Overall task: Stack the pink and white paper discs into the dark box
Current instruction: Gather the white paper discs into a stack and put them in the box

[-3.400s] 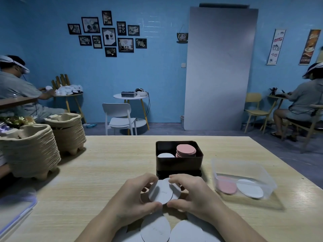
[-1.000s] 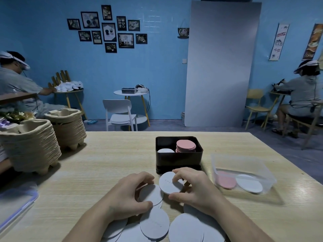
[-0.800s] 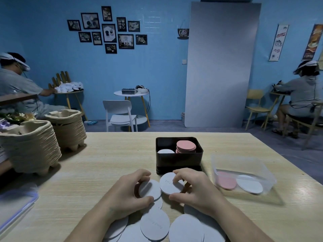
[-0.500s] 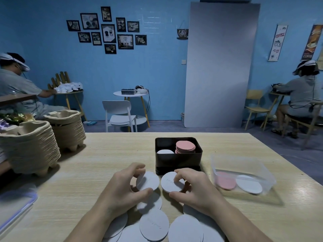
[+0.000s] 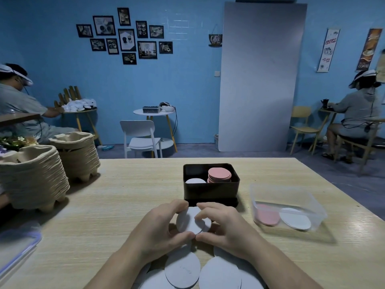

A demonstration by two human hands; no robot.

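Loose white discs [image 5: 182, 272] lie fanned at the near edge of the table [image 5: 104, 205], below a left hand [image 5: 158, 232] and right hand [image 5: 227, 228] that together pinch a small gathered set of white discs [image 5: 190, 223] by its rim, fingers curled around it. The dark box [image 5: 210, 189] sits straight ahead, just beyond the fingertips and about equally near both hands. Its low white pile [image 5: 195, 181] fills the left half beside the taller pink stack [image 5: 219, 175].
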